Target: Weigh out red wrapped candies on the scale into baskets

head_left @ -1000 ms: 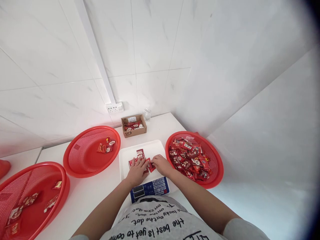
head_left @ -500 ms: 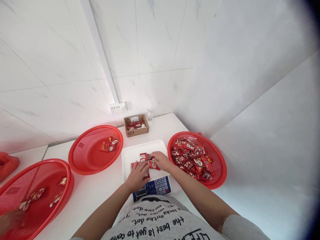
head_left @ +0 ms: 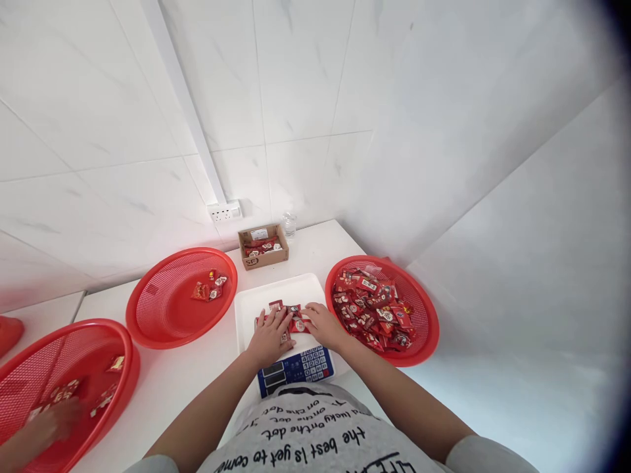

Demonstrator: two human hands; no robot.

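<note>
Several small red snack packets (head_left: pixel 298 326) lie together on the white tray (head_left: pixel 308 284) of a scale. My left hand (head_left: pixel 267 338) rests flat over the left ones, its fingers spread, covering part of them. From the right, my right hand (head_left: pixel 323 324) reaches in with fingers stretched out, and the fingertips touch the right edge of the packets. Just below the hands is the blue keypad panel (head_left: pixel 296 369) of the scale.
A red basket (head_left: pixel 434 328) heaped with red packets stands at right. Two more red baskets, one behind (head_left: pixel 148 289) and one in front (head_left: pixel 129 368), hold few packets; another person's hand (head_left: pixel 46 427) is in the front one. A cardboard box (head_left: pixel 263 259) and clear glass (head_left: pixel 289 225) stand behind.
My view has shifted slightly. The fingers of my left hand have spread across the packets, and my right hand stays at their right edge. The other person's hand has moved rightward in the front-left basket.
</note>
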